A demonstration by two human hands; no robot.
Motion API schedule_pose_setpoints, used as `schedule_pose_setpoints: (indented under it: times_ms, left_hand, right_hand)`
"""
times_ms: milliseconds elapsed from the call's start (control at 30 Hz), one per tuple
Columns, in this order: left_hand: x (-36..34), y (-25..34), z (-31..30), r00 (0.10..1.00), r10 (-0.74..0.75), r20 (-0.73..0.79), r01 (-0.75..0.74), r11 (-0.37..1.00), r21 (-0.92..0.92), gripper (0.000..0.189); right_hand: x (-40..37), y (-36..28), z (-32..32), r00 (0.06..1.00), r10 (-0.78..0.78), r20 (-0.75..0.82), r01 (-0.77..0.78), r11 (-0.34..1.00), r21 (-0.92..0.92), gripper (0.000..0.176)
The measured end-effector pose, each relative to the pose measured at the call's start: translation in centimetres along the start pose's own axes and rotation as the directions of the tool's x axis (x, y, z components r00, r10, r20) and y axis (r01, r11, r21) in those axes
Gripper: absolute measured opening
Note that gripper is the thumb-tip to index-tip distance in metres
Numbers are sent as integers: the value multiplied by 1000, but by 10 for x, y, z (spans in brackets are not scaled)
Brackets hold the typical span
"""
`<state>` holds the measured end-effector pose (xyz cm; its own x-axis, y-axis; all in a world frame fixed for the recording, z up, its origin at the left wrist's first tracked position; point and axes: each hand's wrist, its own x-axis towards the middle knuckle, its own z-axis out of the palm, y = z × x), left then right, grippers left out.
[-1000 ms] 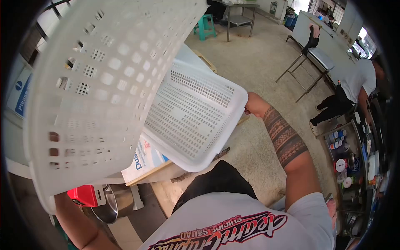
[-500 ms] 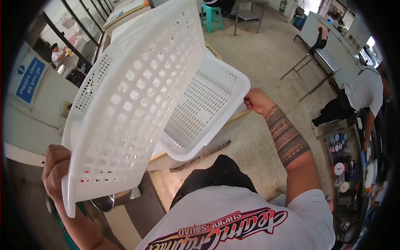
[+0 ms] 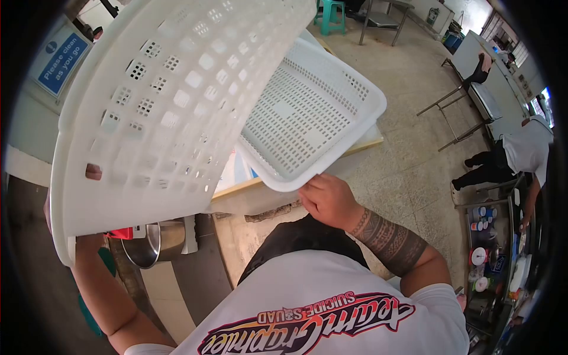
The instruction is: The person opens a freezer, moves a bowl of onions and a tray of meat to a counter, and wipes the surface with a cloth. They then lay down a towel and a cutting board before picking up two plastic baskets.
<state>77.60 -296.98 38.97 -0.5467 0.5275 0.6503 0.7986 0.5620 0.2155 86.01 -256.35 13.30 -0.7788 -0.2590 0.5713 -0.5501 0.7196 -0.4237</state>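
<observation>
A large white perforated basket point(image 3: 177, 112) is tilted up at the left, and my left hand point(image 3: 89, 239) grips its lower left edge, mostly hidden behind it. One fingertip shows through a hole. A second white perforated basket point(image 3: 307, 112) lies with its inside facing up on a wood-edged table point(image 3: 236, 188), partly covered by the first. My right hand point(image 3: 325, 200) holds the rim at its near corner, fingers curled round the edge.
A steel bowl point(image 3: 144, 245) is below the tilted basket. Behind are a teal stool point(image 3: 330, 18) and a metal table point(image 3: 381, 21). At the right a person in a white shirt point(image 3: 526, 151) leans over a shelf point(image 3: 482, 260) with jars. A blue sign point(image 3: 59, 65) hangs at the left.
My right hand has moved from the right side of the lower basket to its near corner. The tilted basket has shifted left, and more of the lower basket shows.
</observation>
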Motion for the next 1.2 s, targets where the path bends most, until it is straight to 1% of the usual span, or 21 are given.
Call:
schedule_pose_setpoints:
  times_ms: [33, 133, 233, 300, 367, 400, 433, 467, 500, 533, 567, 633, 700, 733, 800, 900, 933, 967, 1033, 1133, 1200]
  left_hand:
    - [-4, -3, -1, 999, -41, -7, 41, 999, -6, 27]
    - [-23, -19, -11, 999, -4, -34, 6, 998, 68, 26]
    - [-40, -31, -18, 998, 25, -52, -18, 990, 137, 27]
    - [-45, -20, -10, 993, -79, -88, 54, 965, -256, 27]
    - [-45, -13, -9, 997, -44, -67, 25, 963, -269, 27]
    - [-41, -12, -13, 999, 39, -23, -41, 995, -91, 28]
    - [-40, -12, -14, 998, 70, -4, -70, 997, 18, 29]
    - [-39, -11, -16, 995, 100, 14, -101, 987, 127, 31]
    - [-40, -13, -16, 996, 86, -6, -84, 982, 166, 36]
    - [-40, -15, -16, 997, 71, -20, -67, 987, 147, 39]
    - [-40, -17, -16, 998, 55, -35, -50, 991, 127, 42]
    - [-40, -19, -14, 998, 20, -53, -22, 999, -31, 43]
    - [-37, -21, -16, 993, 111, -36, -111, 994, 9, 40]
    - [-36, -22, -18, 992, 123, -36, -123, 992, 16, 39]
    - [-37, -22, -22, 993, 113, -44, -112, 994, 18, 37]
    - [-47, -33, -30, 997, -19, -75, 14, 998, -56, 37]
    - [-48, -35, -32, 996, -29, -82, 24, 998, -65, 37]
    - [-49, -37, -33, 995, -40, -88, 33, 997, -74, 38]
    - [-47, -35, -32, 996, 10, -91, -13, 999, -36, 39]
    - [-46, -25, -31, 996, 65, -66, -64, 998, 30, 40]
    - [-41, -14, -31, 992, 124, -21, -122, 991, 54, 40]
  right_hand:
    - [2, 0, 2, 999, 26, 31, -24, 999, -43, 12]
    - [-2, -7, 10, 998, 61, 34, -56, 990, -131, 15]
    - [-6, -11, 23, 982, 164, 97, -129, 947, -294, 17]
    - [-5, -11, 27, 960, 239, 148, -184, 932, -313, 18]
    - [-8, -7, 35, 947, 265, 179, -206, 933, -294, 19]
    - [-12, 1, 40, 948, 258, 185, -206, 943, -261, 18]
    - [-13, 2, 40, 949, 251, 191, -205, 952, -229, 17]
    - [-12, 5, 38, 954, 240, 182, -193, 951, -243, 17]
    - [-11, 6, 36, 957, 231, 174, -182, 949, -257, 16]
    - [-8, 5, 34, 961, 221, 165, -172, 948, -269, 15]
    - [-3, 4, 28, 945, 239, 224, -173, 944, -280, 14]
    - [3, 0, 16, 903, 273, 333, -172, 937, -303, 22]
    - [8, -8, 10, 921, 235, 312, -124, 933, -337, 17]
    - [11, -11, 8, 929, 214, 301, -99, 930, -355, 16]
    - [10, -14, 6, 964, 130, 233, -28, 917, -397, 15]
    - [12, -13, 2, 983, -16, 184, 89, 913, -397, 14]
    - [12, -12, 0, 982, -66, 175, 131, 912, -388, 14]
    - [13, -11, -1, 969, -20, 244, 112, 923, -367, 12]
    - [13, -9, -2, 919, 66, 389, 70, 943, -326, 10]
    - [18, -20, 2, 894, 102, 436, 79, 923, -377, 14]
    - [20, -17, 5, 852, 64, 519, 159, 913, -375, 13]
